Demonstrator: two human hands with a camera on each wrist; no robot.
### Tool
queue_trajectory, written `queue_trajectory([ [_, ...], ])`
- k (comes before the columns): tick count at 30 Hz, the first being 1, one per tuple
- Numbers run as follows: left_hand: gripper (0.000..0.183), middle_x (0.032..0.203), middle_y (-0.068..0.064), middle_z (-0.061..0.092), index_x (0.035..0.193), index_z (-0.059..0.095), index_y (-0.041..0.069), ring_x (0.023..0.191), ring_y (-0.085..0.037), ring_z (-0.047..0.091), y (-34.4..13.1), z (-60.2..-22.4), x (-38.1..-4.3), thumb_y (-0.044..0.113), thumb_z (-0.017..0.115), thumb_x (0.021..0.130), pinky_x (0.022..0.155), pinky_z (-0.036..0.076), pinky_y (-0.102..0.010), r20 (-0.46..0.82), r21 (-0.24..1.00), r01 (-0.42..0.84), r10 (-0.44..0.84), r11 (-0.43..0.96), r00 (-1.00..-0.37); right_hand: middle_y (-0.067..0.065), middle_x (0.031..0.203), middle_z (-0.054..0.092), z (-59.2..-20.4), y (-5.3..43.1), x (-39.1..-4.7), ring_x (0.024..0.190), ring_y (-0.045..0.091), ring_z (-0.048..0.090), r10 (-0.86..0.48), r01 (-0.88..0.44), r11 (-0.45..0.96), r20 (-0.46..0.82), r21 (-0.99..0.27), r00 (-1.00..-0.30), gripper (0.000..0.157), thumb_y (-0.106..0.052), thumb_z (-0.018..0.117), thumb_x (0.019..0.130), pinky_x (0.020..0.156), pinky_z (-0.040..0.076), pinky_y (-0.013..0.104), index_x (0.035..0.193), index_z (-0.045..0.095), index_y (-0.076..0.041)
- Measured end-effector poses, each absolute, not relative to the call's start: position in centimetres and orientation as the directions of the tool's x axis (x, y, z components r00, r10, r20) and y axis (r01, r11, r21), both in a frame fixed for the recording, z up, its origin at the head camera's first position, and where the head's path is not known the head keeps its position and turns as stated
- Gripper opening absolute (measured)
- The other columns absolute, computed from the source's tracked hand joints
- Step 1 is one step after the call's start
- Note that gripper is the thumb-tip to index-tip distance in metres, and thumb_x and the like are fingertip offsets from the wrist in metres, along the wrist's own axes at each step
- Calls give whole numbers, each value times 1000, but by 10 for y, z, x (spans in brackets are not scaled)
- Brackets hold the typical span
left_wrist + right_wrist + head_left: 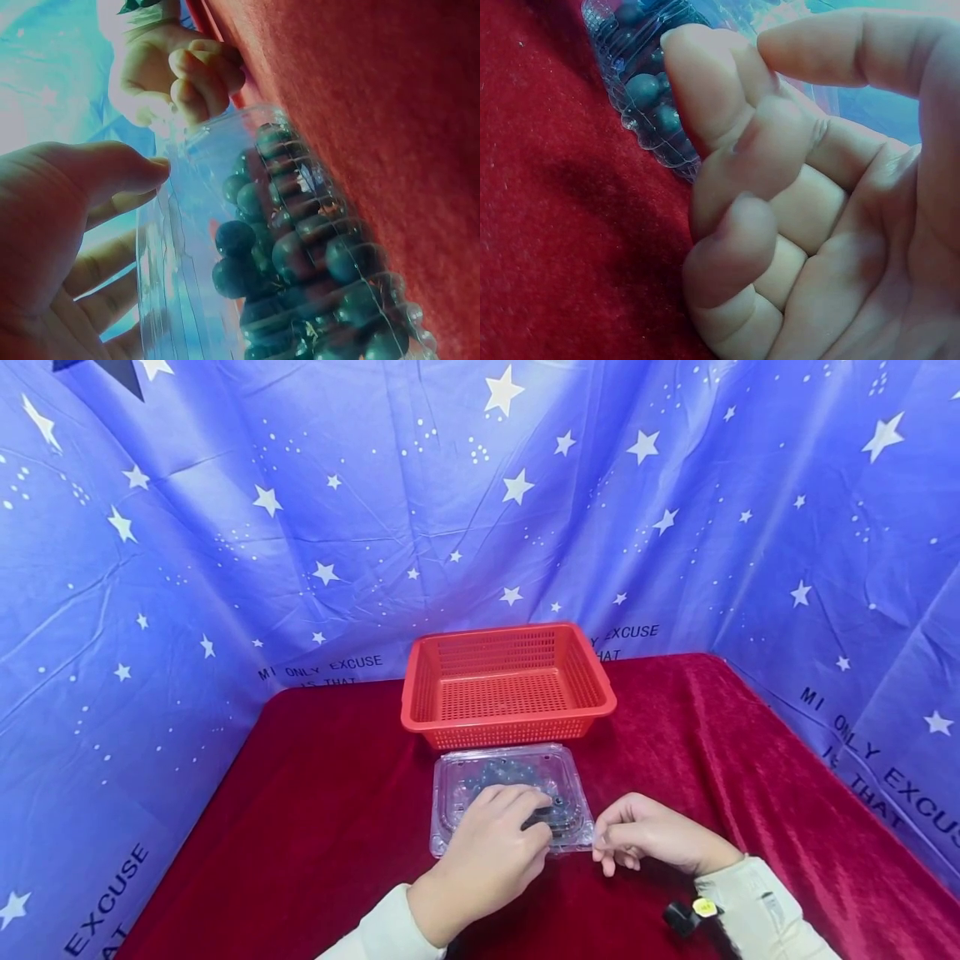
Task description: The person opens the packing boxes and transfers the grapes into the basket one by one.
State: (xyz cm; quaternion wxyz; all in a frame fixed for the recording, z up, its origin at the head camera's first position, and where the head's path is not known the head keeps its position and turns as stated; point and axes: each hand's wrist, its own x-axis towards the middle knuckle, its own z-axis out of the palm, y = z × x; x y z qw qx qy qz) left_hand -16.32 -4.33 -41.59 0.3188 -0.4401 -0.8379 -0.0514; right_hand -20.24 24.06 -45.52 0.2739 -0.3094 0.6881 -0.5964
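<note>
A clear plastic clamshell box [450, 777] lies on the red cloth, its lid down over several dark round grapes [352, 259]. My left hand [495, 843] rests over the near part of the lid with fingers relaxed. In the left wrist view its thumb lies along the box's rim, and the other fingers show partly behind the clear plastic. At the near right corner my right hand [652, 835] pinches the box's edge between thumb and index finger. The right wrist view has its other fingers [735, 255] curled in toward the palm.
Directly behind the box stands a red perforated plastic basket [510, 727]. A dark red velvet cloth [300, 827] covers the table. Blue curtains with white stars [517, 485] hang around the back and sides. A small black device [681, 917] sits by the right sleeve.
</note>
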Motion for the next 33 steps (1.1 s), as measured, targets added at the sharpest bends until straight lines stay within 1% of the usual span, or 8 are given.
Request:
queue_trajectory([
  [6,6,122,2,69,81,76,22,120,-16,63,-48,-416,-163,25,78,86,102,51,-35,573,-163,774,697,612,-430,33,75,67,-455,241,-203,57,5,56,-755,-93,93,-10,-991,-656,22,0,54,97,50,47,19,90,70,12],
  [11,10,119,1,70,76,74,21,117,-17,65,-51,-415,-164,23,77,85,97,52,-35,604,-194,775,696,601,-388,32,75,68,-455,241,-203,56,7,55,-755,-95,95,-10,-991,-655,22,0,54,97,50,48,20,90,71,11],
  [13,10,118,1,71,76,74,21,117,-17,65,-53,-415,-163,23,77,85,97,53,-35,608,-200,776,697,598,-381,32,75,68,-455,241,-203,56,7,55,-754,-95,99,-12,-991,-657,22,0,54,97,50,48,19,90,72,10],
  [18,7,120,1,71,80,76,21,119,-17,64,-58,-416,-162,24,77,86,98,52,-35,595,-195,774,700,603,-396,33,75,68,-454,241,-202,57,4,56,-752,-93,105,-18,-990,-658,22,-1,54,98,50,48,18,90,71,11],
  [21,6,121,1,71,81,77,22,119,-18,64,-60,-417,-161,25,77,87,97,53,-35,604,-189,773,692,606,-395,33,76,68,-454,240,-202,58,4,57,-753,-92,107,-20,-990,-658,22,-1,54,98,51,48,18,90,71,12],
  [28,7,120,0,71,81,75,23,117,-18,65,-66,-416,-160,24,80,85,95,53,-36,629,-198,773,683,602,-371,34,76,68,-453,239,-201,58,4,57,-747,-83,119,-34,-989,-663,22,-1,55,97,52,48,18,90,71,11],
  [33,8,121,0,71,79,73,23,117,-19,65,-71,-417,-160,24,80,84,96,52,-37,629,-192,767,676,612,-383,33,76,68,-453,239,-202,58,4,57,-745,-89,125,-35,-988,-666,21,-1,54,97,52,48,18,90,72,10],
])
